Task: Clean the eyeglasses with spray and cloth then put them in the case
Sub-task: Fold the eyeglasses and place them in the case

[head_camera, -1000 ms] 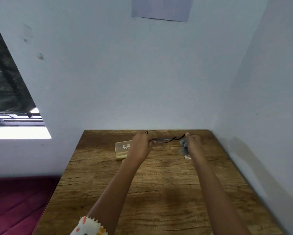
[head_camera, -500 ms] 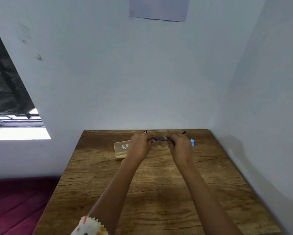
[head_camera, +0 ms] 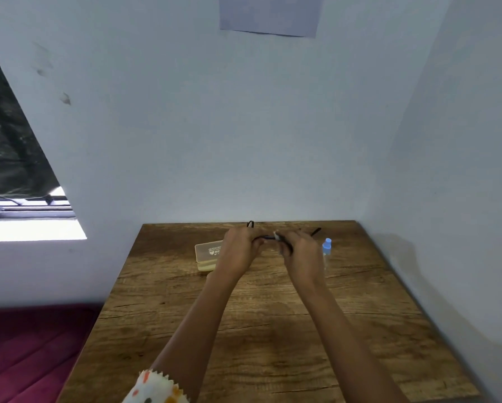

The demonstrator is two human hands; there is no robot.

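Note:
Dark-framed eyeglasses [head_camera: 266, 237] hang above the far part of the wooden table [head_camera: 267, 330], held between both hands. My left hand [head_camera: 239, 248] grips their left end; one temple tip sticks up behind it. My right hand [head_camera: 300, 253] pinches a small grey cloth [head_camera: 277, 235] against the right lens, and the other temple tip pokes out to its right. A translucent beige case [head_camera: 207, 253] stands open on the table left of my left hand. The clear spray bottle [head_camera: 327, 250] with a blue cap stands just right of my right hand.
The table sits in a corner, with a wall right behind it and another along its right side. A window opening [head_camera: 31, 225] lies to the left, and dark red flooring [head_camera: 31, 350] lies below the table's left edge.
My right hand has moved left from the spray bottle to the glasses' right lens, bringing the cloth with it. The bottle, hidden before, now shows. My left hand has stayed put.

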